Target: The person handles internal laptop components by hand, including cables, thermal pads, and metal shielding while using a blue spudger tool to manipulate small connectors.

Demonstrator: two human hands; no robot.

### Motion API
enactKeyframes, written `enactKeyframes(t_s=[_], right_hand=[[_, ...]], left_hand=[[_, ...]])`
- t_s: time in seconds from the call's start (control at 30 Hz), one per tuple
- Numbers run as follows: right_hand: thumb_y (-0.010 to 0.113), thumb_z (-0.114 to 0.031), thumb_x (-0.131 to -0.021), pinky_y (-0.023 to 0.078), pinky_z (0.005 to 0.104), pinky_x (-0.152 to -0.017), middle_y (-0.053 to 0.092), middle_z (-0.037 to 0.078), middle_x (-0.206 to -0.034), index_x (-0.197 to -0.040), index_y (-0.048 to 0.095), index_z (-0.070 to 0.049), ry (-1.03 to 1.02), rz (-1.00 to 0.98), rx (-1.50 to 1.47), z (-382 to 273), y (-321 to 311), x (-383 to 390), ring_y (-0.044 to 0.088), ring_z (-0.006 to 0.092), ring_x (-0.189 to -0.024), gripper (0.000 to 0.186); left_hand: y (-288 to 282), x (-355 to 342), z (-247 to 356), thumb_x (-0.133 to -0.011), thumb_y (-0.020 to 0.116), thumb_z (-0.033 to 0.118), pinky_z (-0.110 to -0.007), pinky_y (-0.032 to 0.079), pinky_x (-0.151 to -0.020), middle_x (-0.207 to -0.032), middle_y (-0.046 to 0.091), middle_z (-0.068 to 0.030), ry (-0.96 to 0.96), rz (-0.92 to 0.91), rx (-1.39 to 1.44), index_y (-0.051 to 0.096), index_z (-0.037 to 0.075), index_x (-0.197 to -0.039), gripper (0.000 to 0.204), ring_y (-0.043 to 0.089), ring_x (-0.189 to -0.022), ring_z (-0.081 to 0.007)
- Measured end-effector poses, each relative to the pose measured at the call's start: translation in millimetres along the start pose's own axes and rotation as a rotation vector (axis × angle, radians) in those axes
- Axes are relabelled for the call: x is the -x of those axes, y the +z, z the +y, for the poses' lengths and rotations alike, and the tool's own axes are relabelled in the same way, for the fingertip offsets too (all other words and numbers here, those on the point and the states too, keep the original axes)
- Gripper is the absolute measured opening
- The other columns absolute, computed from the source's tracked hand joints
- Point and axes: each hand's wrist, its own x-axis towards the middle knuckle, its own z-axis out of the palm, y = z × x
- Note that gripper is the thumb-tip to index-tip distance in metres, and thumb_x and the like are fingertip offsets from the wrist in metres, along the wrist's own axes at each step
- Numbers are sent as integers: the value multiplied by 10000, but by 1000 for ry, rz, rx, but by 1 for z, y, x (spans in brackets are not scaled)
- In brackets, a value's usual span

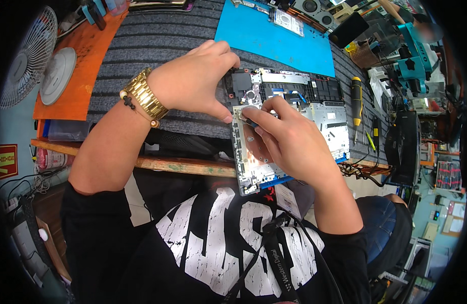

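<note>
Silver-and-black rectangular metal laptop chassis (327, 133) overhangs the wood-edged counter (188, 166) toward you, left edge running away. Your right hand (300, 141) is directly above it, fingers bunched; can't tell what's pinched. Farther, your left hand (193, 71) spans its far-left corner, fingers spread, clamping unclear.

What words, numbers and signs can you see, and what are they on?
I can't copy the writing, but here's where it is:
Black shirt: big, cracked white letters.
Dark lanyard: small white lettering, clear enough to read.
Red wall sign: a yellow marking.
Small drive: label print too small to read.
Laptop chassis: tiny white label, too small to read.
</note>
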Motion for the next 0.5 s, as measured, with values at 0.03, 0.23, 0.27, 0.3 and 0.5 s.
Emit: enactKeyframes(t_s=[0.03, 0.23, 0.27, 0.3, 0.5], right_hand=[[777, -86, -1112, 654, 534, -860, 770, 141, -1258, -1457, 840, -148, 1, 4, 4, 0, 1, -1, 821, 419, -993, 356], [783, -104, -1113, 663, 532, -866, 782, 132, -1252, -1433, 847, -146, -10, -5, 26, 0, 2, -3, 825, 415, -1001, 329], [786, -103, -1110, 664, 532, -866, 783, 132, -1252, -1430, 848, -145, -11, -9, 28, 0, 1, -3, 825, 415, -999, 329], [790, -102, -1107, 664, 532, -865, 785, 131, -1251, -1427, 850, -144, -9, -12, 29, 0, 1, -4, 826, 415, -997, 328], [866, -189, -1049, 666, 502, -859, 732, 102, -1142, -1405, 834, -133, -55, -5, 76, 0, 2, -4, 803, 354, -1039, 362]], left_hand=[[0, 0, 0, -704, 1150, 514, -502, 582, -1226, -1464, 665, -161, 2, 2, -6, 674, -24, -1560, 1117, 617, -1448, -402], [0, 0, 1, -699, 1152, 510, -500, 583, -1220, -1456, 664, -159, -14, -4, -4, 676, -18, -1563, 1119, 620, -1432, -394], [0, 0, 1, -698, 1153, 506, -500, 583, -1218, -1454, 665, -158, -16, -5, -1, 677, -18, -1561, 1117, 621, -1429, -393], [0, 0, 2, -696, 1154, 502, -499, 584, -1217, -1453, 665, -157, -16, -4, -1, 678, -18, -1559, 1115, 622, -1426, -392], [0, -1, 4, -686, 1161, 479, -492, 587, -1217, -1452, 669, -156, -34, 1, -2, 686, -18, -1546, 1101, 625, -1424, -391]])
